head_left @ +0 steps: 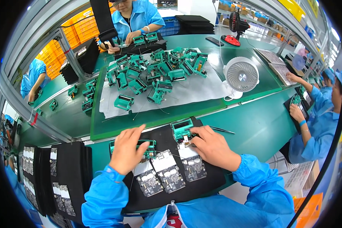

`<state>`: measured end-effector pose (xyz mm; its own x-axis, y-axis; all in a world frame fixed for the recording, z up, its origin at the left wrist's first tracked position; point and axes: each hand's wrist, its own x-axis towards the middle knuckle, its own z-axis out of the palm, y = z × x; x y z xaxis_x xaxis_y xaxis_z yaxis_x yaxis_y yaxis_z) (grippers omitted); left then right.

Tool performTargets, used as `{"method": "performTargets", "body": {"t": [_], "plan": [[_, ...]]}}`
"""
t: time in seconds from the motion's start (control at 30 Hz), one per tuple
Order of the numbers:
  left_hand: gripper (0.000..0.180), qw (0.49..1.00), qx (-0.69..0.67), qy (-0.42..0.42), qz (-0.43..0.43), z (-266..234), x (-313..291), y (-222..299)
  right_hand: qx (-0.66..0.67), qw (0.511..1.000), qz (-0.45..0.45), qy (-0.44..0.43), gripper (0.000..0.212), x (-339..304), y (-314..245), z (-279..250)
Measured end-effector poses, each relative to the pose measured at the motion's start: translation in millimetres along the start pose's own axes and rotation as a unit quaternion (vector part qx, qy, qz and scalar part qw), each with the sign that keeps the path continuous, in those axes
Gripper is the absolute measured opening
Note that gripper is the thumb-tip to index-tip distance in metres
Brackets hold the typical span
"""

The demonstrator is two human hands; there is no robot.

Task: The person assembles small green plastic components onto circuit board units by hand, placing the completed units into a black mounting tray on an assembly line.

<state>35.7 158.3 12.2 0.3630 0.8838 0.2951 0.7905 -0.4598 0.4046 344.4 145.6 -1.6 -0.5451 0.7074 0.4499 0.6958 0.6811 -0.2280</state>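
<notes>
On a black foam pad (212, 183) lie three circuit boards side by side: a left board (149, 183), a middle board (169, 178) and a right board (194, 168). A green plastic housing (182, 128) sits at the top end of the right board. My right hand (215, 149) grips its lower right edge, with thumb and forefinger close to a small white connector piece (186, 139). Another green housing (152, 146) lies above the left boards, partly hidden by my left hand (128, 149). That hand is open, fingers apart, hovering over it.
Tweezers (222, 130) lie right of the pad. Beyond, a white sheet (114, 111) bears a heap of green housings (135, 85). A white fan (242, 76) stands at its right. More boards on black pads (74, 159) lie left. Co-workers sit across and right.
</notes>
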Motion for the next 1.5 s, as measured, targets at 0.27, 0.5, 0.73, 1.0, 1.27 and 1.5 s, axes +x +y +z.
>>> {"method": "performTargets", "body": {"t": [0.27,0.5,0.73,1.0,1.27,1.5], "plan": [[0.058,0.998,-0.014,-0.055,0.024,-2.3,-14.1,-21.8,0.015,1.0,-0.002,0.014,0.021,2.0,6.3,-0.2],[0.069,0.995,0.007,-0.098,0.027,-11.4,-18.7,-27.5,0.023,1.0,0.003,0.011,0.02,-2.2,-7.9,-8.1],[0.057,0.994,-0.095,-0.01,0.048,-14.7,-14.7,-9.0,0.216,0.97,-0.039,-0.107,0.02,6.8,-39.7,-13.3],[0.066,0.841,-0.514,0.054,-0.159,32.4,2.4,31.1,0.188,0.957,-0.118,-0.186,0.028,35.4,-58.5,8.0],[0.071,0.876,-0.443,0.015,-0.19,55.0,-16.4,18.2,0.228,0.954,-0.086,-0.174,0.025,10.3,-52.1,18.6],[0.073,0.938,-0.325,0.073,-0.101,69.3,-18.5,15.1,0.23,0.954,-0.105,-0.16,0.028,4.4,-57.1,21.5]]}}
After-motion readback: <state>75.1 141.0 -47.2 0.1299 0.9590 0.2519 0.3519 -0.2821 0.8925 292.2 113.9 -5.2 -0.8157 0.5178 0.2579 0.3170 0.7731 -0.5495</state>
